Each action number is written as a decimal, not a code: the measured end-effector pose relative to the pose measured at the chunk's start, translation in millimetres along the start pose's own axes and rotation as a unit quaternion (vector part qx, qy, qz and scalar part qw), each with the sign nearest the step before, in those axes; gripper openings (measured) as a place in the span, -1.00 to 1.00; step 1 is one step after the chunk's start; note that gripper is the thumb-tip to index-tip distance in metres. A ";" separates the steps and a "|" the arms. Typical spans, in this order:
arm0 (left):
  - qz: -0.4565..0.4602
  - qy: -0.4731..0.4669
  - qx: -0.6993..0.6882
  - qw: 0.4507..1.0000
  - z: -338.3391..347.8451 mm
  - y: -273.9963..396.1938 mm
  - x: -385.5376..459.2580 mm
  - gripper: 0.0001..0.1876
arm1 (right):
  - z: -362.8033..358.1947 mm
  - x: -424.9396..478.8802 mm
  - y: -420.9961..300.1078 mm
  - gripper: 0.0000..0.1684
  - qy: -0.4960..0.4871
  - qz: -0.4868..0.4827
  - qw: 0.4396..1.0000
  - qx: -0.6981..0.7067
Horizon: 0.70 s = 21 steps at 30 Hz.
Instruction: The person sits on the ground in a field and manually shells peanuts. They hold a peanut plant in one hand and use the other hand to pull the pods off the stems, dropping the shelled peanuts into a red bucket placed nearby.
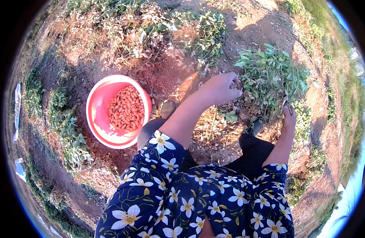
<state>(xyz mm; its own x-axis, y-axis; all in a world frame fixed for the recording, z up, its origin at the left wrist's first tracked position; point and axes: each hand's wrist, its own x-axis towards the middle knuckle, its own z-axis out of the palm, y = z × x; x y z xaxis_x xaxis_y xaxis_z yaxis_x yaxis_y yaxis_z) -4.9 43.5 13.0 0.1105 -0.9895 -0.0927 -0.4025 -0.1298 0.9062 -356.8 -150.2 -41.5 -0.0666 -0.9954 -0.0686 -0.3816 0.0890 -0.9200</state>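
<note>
A heap of pulled peanut plants [270,77], with green leaves and tangled stems, lies on the ground before me to the right. My left hand [222,88] reaches to its left side, fingers bent and thumb apart. Whether those fingers grip anything is hidden. At the heap's lower right edge is my right hand [289,117], its fingertips by the stems. A small pale piece [284,101] shows at these fingertips, too small to name or to tell if held. To my left stands a pink plastic tub [100,111], partly filled with peanut pods [127,108].
Pulled, partly dried plants [158,32] spread across the soil ahead. A row of leafy plants [67,136] runs beyond the tub on the left. My feet are on either side of dry plant litter [212,126]; one shoe [168,108] is beside the tub.
</note>
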 end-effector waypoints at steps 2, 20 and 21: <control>0.031 -0.033 0.115 0.992 12.4 -6.3 -3.2 -0.45 | -3.7 21.5 29.9 -0.29 0.077 -0.045 0.966 -0.243; -0.097 -0.008 0.234 0.967 -37.9 -25.9 -52.8 -0.54 | 451.2 -43.6 -44.9 -0.24 -0.312 -0.207 0.856 -0.355; -0.107 -0.010 0.239 0.965 -41.0 -29.4 -53.4 -0.54 | 460.3 -41.6 -42.3 -0.22 -0.333 -0.178 0.822 -0.426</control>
<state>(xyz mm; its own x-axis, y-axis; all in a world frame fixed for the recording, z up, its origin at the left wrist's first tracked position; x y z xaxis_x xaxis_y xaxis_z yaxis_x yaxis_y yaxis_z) 38.4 102.7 8.2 0.2219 -0.9372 -0.2691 -0.7465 -0.3409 0.5715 86.5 -128.7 -177.3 0.6005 -0.7373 -0.3096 -0.7937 -0.5027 -0.3425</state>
